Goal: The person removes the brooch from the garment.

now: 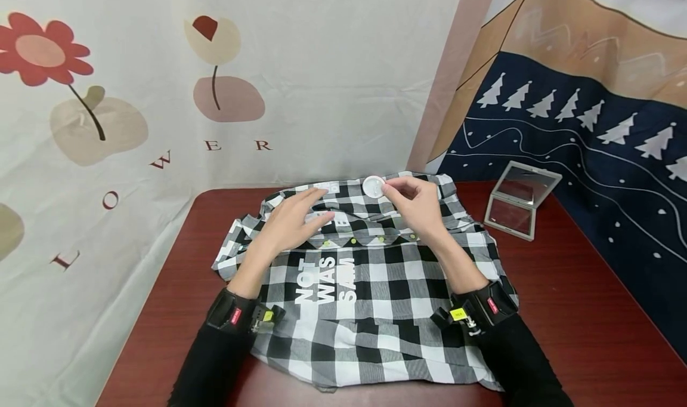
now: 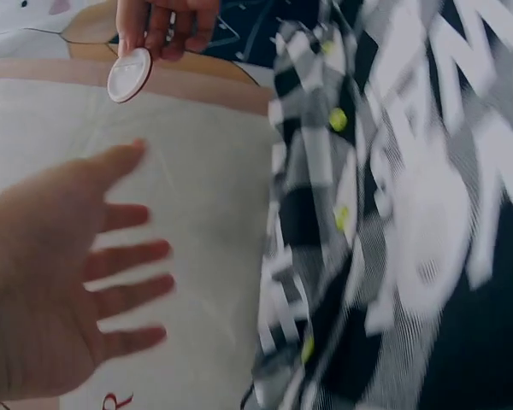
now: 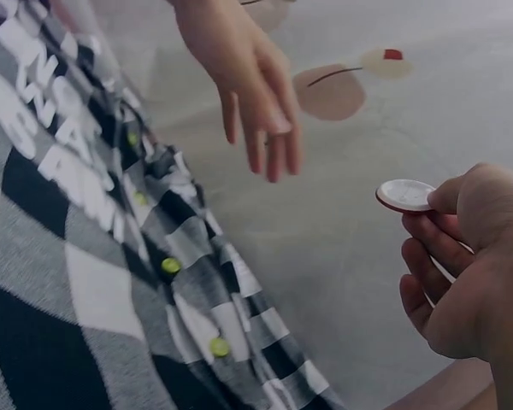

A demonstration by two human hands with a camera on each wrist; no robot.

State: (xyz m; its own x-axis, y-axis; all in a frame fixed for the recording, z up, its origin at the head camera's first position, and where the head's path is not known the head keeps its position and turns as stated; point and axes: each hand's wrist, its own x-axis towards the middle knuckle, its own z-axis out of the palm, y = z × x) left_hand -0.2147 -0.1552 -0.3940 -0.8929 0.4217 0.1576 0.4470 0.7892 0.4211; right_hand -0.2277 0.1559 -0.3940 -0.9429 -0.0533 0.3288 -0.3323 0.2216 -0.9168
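Left hand [image 1: 292,219] is hovering flat, fingers straight and relaxed, over the collar end of the checked shirt [image 1: 370,287] spread on the bench [image 1: 579,311] — it is holding nothing. Right hand [image 1: 415,201] is pinching a small white round disc [image 1: 373,186] just above the shirt's far edge — a steady pinch probably serves best. No container is showing; an open mirror case [image 1: 519,199] is lying further right.

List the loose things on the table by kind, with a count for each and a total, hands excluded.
Checked shirt: 1
White round disc, pinched in the right hand: 1
Folding mirror, open: 1
Total: 3
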